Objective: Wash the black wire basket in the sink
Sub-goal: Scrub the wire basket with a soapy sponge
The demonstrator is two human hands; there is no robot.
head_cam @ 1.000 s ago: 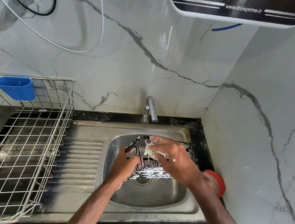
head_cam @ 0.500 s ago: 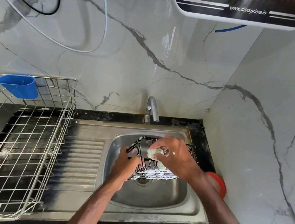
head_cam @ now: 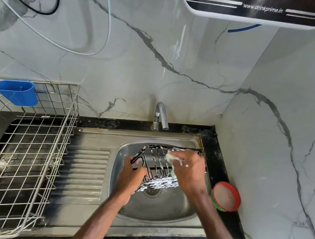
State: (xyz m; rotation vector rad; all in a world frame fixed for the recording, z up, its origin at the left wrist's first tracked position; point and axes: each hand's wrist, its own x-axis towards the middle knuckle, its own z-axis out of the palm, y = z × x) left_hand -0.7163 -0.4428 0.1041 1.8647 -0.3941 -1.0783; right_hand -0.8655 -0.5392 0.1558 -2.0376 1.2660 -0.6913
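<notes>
You stood at a black stone counter (head_cam: 220, 150) in a corner of white, grey-veined marble walls. Your left hand (head_cam: 131, 179) gripped the near left end of the black wire basket (head_cam: 159, 182), fingers curled round its rim wire. Your right hand (head_cam: 189, 172), apart from the left, clutched a pale, foamy scrub pad (head_cam: 171, 158) against the basket's far right side. The basket was tilted, flecked with white suds, and sat within the bowl of the stainless steel sink (head_cam: 158, 209), over the round drain (head_cam: 150, 191); whether it touched the bottom could not be told.

Behind the bowl rose a curved chrome tap (head_cam: 160, 115). Just right of the sink, on the counter, sat a round red-rimmed tub with a green band (head_cam: 226, 196). Left of the ribbed drainboard stood a large steel wire dish rack (head_cam: 22, 149), with a blue plastic cup (head_cam: 16, 91) hung on its far edge. High on the wall hung a black-and-white water purifier (head_cam: 255, 4), and a black cable (head_cam: 45, 11) and a white tube (head_cam: 105, 27) looped at the far left.
</notes>
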